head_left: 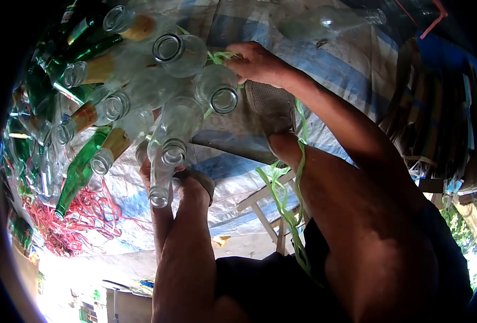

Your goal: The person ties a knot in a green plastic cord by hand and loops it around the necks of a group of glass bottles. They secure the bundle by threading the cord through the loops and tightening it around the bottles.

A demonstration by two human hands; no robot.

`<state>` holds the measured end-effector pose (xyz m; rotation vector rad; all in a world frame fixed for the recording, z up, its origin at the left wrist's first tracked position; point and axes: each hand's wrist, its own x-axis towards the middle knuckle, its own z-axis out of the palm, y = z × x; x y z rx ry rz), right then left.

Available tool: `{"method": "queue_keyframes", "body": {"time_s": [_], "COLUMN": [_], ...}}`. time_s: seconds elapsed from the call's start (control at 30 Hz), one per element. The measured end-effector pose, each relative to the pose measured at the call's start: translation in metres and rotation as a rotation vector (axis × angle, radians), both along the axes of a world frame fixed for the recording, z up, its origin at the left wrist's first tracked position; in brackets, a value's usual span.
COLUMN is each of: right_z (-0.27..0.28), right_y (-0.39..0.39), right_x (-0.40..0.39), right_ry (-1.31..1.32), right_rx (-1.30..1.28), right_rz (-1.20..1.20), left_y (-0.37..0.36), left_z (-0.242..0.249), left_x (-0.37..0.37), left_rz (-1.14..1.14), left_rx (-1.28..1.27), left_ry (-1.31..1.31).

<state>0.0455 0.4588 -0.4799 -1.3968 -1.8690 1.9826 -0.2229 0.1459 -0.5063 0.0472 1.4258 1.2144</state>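
Observation:
A cluster of clear glass bottles (182,118) stands with mouths toward me, several with orange-yellow labels. Green plastic twine (221,55) shows between them. At the cluster's right side, my right hand (255,63) is closed on the twine. A long loose length of it hangs from there past my right knee. My left hand (146,171) is low at the cluster's near side, behind the nearest clear bottle (160,180). Skin shows on both sides of that bottle, but most fingers are hidden, so its grip cannot be made out.
Green bottles (82,167) and more glass crowd the left. Tangled red twine (74,220) lies below them. Another clear bottle (330,22) lies on the blue-and-white tarp (228,167). A wooden stool (265,215) is by my legs, and stacked flat material (437,107) stands at right.

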Motion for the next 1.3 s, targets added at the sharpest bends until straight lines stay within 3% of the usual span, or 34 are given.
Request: {"method": "queue_keyframes", "body": {"time_s": [0.2,0.47,0.7,0.8,0.97,1.0,1.1,1.2,1.3], "right_z": [0.006,0.017,0.006,-0.018,-0.015,-0.014,-0.015,-0.008,0.005], "right_y": [-0.007,-0.019,-0.030,-0.042,-0.049,-0.048,-0.051,-0.046,-0.045], "right_x": [0.011,0.010,0.012,0.021,0.027,0.030,0.029,0.031,0.032], "right_ry": [0.078,-0.023,-0.117,-0.182,-0.217,-0.321,-0.427,-0.526,-0.580], "right_rx": [-0.242,-0.248,0.112,0.776,0.841,1.107,0.978,1.150,1.181], "right_rz": [-0.033,0.069,0.106,0.368,0.425,0.686,0.585,0.818,0.871], "left_y": [-0.013,-0.022,-0.025,-0.033,-0.041,-0.038,-0.037,-0.044,-0.039], "left_z": [-0.008,-0.020,-0.032,-0.040,-0.052,-0.053,-0.056,-0.066,-0.059], "left_x": [-0.011,-0.014,-0.010,-0.016,-0.019,-0.016,-0.018,-0.022,-0.016], "left_rz": [-0.218,-0.227,-0.126,-0.122,-0.080,-0.039,0.037,0.058,0.062], "left_rx": [0.028,-0.035,-0.029,-0.010,-0.012,-0.037,0.016,0.034,0.011], "left_ry": [0.090,0.116,0.101,0.075,0.040,0.067,-0.027,-0.007,0.082]}}
